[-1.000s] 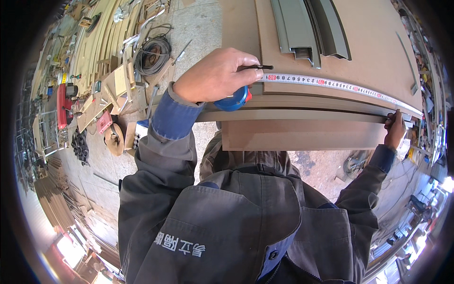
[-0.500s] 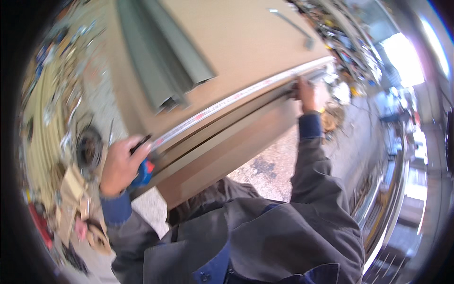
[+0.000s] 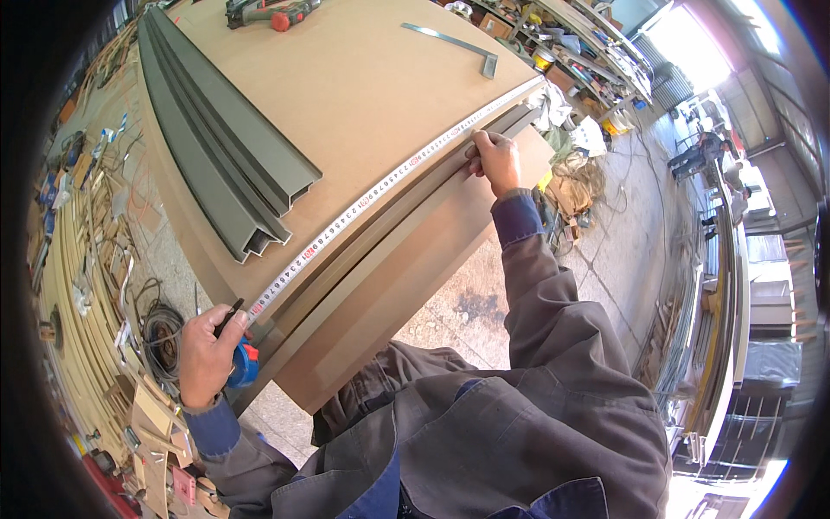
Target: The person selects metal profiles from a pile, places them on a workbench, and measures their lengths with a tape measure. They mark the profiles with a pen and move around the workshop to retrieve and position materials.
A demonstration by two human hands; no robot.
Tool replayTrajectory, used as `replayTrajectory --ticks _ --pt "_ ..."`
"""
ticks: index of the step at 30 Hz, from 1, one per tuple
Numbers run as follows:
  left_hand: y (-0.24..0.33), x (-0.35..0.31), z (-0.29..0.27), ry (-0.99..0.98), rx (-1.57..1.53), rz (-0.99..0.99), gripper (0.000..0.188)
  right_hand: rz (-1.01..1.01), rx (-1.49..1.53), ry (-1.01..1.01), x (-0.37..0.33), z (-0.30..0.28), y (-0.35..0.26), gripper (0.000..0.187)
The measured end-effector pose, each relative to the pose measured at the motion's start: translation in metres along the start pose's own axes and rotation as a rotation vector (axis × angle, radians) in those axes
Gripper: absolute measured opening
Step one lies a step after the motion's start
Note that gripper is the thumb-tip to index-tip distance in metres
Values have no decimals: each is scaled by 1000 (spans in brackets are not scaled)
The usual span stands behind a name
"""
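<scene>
My left hand (image 3: 204, 359), at the near left corner of the board, is closed on a blue tape measure (image 3: 245, 363). A black pen (image 3: 228, 318) sticks out between its thumb and fingers. The white tape blade (image 3: 363, 203) runs straight along the near edge of the brown board (image 3: 363, 95) toward its far right corner. Beside the blade lies a long grey-brown metal profile (image 3: 517, 119). My right hand (image 3: 497, 163) has its fingers curled and pinched on this profile, short of its far end; the fingertips are partly hidden.
Grey metal profiles (image 3: 225, 138) lie on the board's left side. A metal square (image 3: 450, 41) and a red-and-black power drill (image 3: 272, 13) rest farther back. Cable coils (image 3: 162, 337) and wood scraps cover the floor at left. Cluttered shelves (image 3: 596, 52) stand behind; another person (image 3: 699, 154) is far right.
The view has shifted, bringing the drill into sight and making the board appear farther left. Both hands keep about the same places along the tape and profile.
</scene>
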State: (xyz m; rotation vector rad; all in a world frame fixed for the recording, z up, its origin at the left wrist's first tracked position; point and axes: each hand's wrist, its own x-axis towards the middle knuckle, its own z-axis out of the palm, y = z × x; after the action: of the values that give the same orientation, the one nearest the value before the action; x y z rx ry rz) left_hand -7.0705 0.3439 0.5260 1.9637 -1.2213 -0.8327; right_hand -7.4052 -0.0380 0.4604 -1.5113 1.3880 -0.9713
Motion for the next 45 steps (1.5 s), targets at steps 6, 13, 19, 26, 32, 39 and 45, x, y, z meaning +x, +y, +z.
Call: replayTrajectory --ticks 6,13,19,26,32,39,45 --pt "3 -1 1 -2 -1 -29 34 -21 -5 5 -2 1 -1 34" --pt "6 0 1 20 19 -19 34 -17 12 -4 1 6 -4 36" --pt "7 4 -1 -23 37 -17 33 -16 28 -11 1 1 -2 35" --pt "-1 2 2 -50 -36 -72 32 8 30 -8 1 4 -5 33" --pt "-3 3 1 -57 -46 -84 32 12 81 -4 1 6 -7 33" --pt "0 -3 5 -29 -50 -79 32 12 47 -23 2 2 -4 32" --pt "-3 -4 1 -143 -114 -144 31 77 193 -67 10 -1 6 39"
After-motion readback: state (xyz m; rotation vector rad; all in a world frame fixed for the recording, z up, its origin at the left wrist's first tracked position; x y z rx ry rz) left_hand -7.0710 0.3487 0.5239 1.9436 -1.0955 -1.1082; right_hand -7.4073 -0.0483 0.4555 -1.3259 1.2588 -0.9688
